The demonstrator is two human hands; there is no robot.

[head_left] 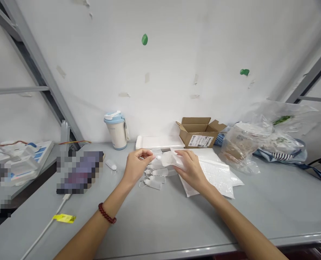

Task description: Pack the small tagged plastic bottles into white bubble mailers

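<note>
Holding a small white bottle (157, 157) and a clear plastic bag (169, 159) together above the grey bench (160, 224).

A blue-lidded cup (117, 130) stands at the back by the wall, a flat white tray (160, 142) beside it and an open cardboard box (199, 131) to the right of that; crumpled clear bags (254, 142) lie far right, a white cable with a yellow tag (64, 218) near left. A heap of small white bottles (155, 175) lies just under the hands, and a stack of flat clear bags (217, 175) lies under the right wrist. Left hand (135, 167), a red bead bracelet (106, 213) on its wrist, pinches the bottle between thumb and fingertips. Right hand (190, 167) is closed on the bag's edge, palm down, the bag's mouth touching the bottle.
</note>
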